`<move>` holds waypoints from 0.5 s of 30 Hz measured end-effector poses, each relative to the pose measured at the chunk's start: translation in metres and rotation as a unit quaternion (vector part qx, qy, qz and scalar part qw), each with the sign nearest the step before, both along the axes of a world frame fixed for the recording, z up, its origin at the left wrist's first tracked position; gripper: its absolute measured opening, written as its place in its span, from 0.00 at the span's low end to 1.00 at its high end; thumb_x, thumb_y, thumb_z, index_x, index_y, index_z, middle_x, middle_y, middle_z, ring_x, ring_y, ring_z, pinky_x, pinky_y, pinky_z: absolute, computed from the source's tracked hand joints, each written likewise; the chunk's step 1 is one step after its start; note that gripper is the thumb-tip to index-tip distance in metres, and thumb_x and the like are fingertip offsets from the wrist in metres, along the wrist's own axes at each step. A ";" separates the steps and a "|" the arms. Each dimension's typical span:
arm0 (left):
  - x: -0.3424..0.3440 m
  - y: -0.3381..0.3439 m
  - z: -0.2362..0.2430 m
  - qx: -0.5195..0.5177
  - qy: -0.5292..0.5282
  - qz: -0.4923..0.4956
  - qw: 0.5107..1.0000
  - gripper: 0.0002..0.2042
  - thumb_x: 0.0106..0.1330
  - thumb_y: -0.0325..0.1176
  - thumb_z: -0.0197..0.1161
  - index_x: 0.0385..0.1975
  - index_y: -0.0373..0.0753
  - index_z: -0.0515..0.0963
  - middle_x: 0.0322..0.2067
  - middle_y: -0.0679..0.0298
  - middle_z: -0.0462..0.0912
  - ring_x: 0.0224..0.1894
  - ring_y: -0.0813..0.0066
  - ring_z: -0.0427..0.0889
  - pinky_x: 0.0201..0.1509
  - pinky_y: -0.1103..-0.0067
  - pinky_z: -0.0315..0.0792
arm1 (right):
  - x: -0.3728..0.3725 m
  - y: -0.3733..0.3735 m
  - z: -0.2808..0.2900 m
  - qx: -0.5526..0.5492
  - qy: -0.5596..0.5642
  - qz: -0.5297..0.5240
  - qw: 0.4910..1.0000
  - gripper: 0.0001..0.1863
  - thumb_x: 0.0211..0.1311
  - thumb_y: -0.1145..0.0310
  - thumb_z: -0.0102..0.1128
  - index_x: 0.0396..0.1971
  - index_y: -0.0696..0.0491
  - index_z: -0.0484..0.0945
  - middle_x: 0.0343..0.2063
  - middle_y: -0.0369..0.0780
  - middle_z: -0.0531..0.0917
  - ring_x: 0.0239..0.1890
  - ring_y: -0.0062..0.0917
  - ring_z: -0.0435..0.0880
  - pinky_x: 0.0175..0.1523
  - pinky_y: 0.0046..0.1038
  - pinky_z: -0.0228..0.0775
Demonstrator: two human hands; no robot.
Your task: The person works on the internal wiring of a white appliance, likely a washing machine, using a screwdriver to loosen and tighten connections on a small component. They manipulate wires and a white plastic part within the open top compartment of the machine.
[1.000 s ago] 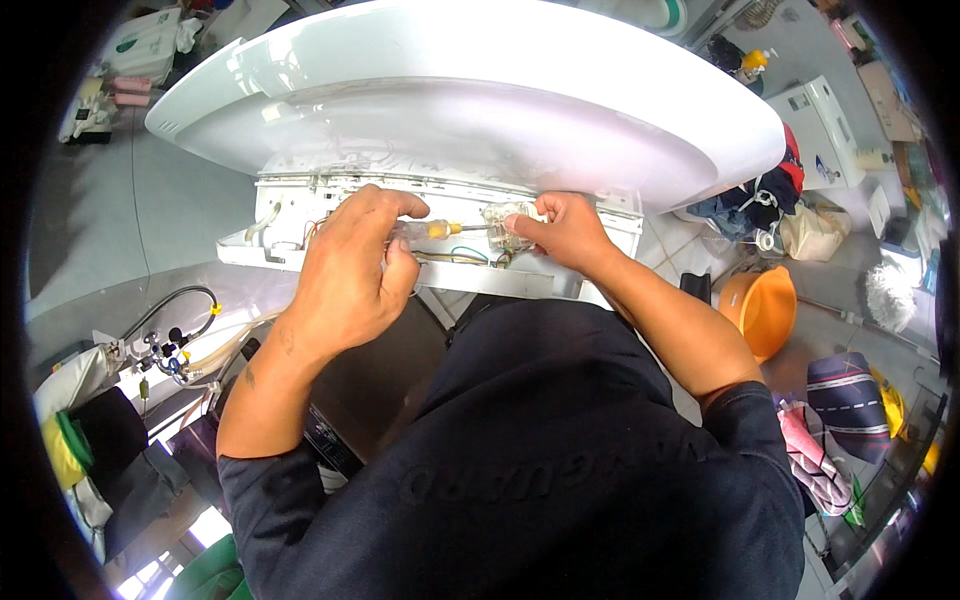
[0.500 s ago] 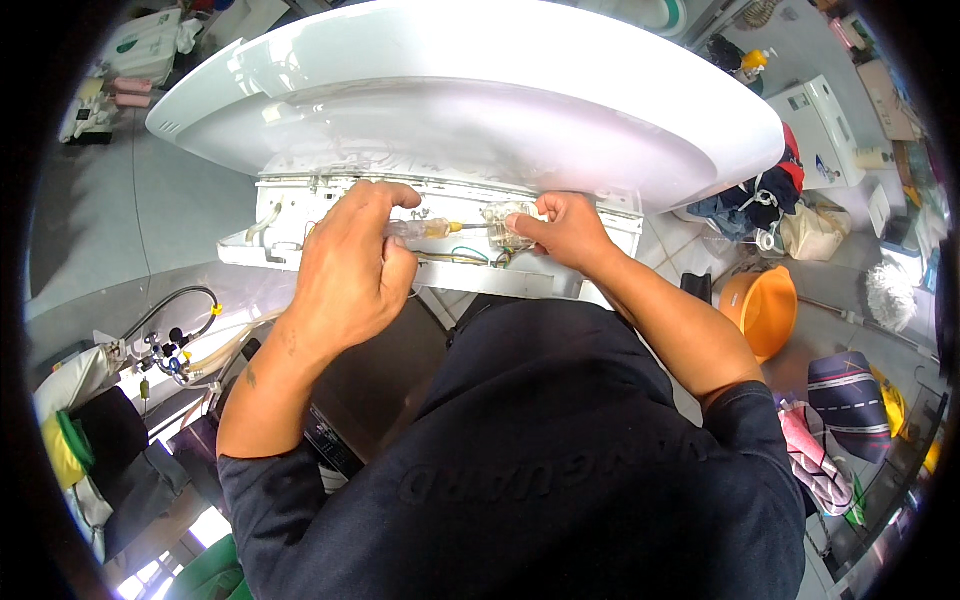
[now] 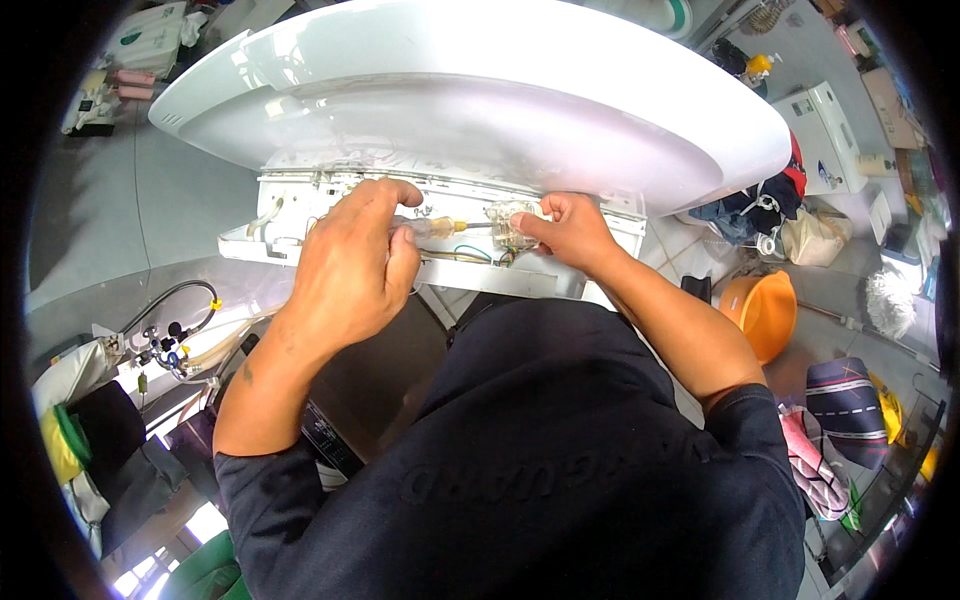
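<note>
My left hand [image 3: 350,262] is closed round a screwdriver [image 3: 442,228] with a clear and yellow handle, lying horizontally, its metal shaft reaching rightward to a clear plastic component [image 3: 506,214]. My right hand [image 3: 577,230] pinches that component, thumb on its front face; the screwdriver's tip is too small to make out. Both hands are over a long white appliance housing [image 3: 530,284] with wires and a pale hose along it. A large white curved cover [image 3: 470,80] spans the space just beyond.
Left are a gauge set with hoses [image 3: 178,340] and a black bag [image 3: 105,425]. Right are an orange tub [image 3: 760,315], dark clothing [image 3: 760,205], a white box [image 3: 822,135], a fluffy duster [image 3: 890,295] and striped cloth [image 3: 845,410]. Grey walls and floor tiles show around.
My left thumb has risen slightly along the screwdriver handle. My right hand keeps its grip on the clear component, and the whole view has shifted very slightly.
</note>
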State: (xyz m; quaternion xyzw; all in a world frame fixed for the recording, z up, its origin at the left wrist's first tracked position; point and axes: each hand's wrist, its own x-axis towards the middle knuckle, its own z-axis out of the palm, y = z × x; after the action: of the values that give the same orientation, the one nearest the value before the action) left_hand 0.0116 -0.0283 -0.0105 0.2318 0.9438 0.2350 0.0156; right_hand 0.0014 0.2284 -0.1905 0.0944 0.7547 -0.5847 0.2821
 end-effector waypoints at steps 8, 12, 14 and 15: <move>-0.002 -0.003 0.004 0.056 -0.078 -0.061 0.994 0.19 0.60 0.18 0.55 0.52 0.34 0.77 0.43 0.50 0.75 0.47 0.49 0.77 0.53 0.63 0.73 | 0.000 0.000 0.002 -0.015 -0.009 -0.010 1.000 0.21 0.65 0.57 0.77 0.22 0.51 0.75 0.18 0.31 0.77 0.19 0.13 0.76 0.25 0.20 0.68; -0.005 -0.001 0.009 0.067 -0.104 -0.099 0.987 0.23 0.56 0.15 0.53 0.53 0.35 0.77 0.43 0.51 0.73 0.49 0.50 0.75 0.56 0.64 0.72 | 0.000 0.000 0.002 -0.018 -0.013 -0.018 1.000 0.21 0.65 0.57 0.77 0.22 0.51 0.75 0.18 0.31 0.78 0.19 0.13 0.77 0.25 0.19 0.67; -0.007 -0.004 0.007 0.055 -0.089 -0.124 0.987 0.24 0.55 0.15 0.53 0.54 0.35 0.77 0.45 0.50 0.74 0.51 0.49 0.75 0.58 0.63 0.72 | 0.001 0.000 0.001 -0.027 -0.014 -0.021 0.999 0.20 0.65 0.57 0.77 0.22 0.51 0.75 0.18 0.31 0.78 0.19 0.13 0.77 0.25 0.19 0.66; -0.007 -0.006 0.006 0.050 -0.082 -0.136 0.986 0.25 0.54 0.15 0.53 0.54 0.35 0.77 0.46 0.50 0.74 0.52 0.49 0.75 0.58 0.62 0.72 | 0.001 -0.001 0.000 -0.031 -0.014 -0.020 0.999 0.20 0.65 0.57 0.77 0.22 0.51 0.75 0.18 0.31 0.78 0.19 0.13 0.77 0.25 0.19 0.67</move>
State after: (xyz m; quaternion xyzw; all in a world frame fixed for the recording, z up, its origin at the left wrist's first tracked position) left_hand 0.0041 -0.0339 -0.0041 0.3384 0.8863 0.2954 0.1128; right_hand 0.0022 0.2277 -0.1904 0.1089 0.7301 -0.6122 0.2834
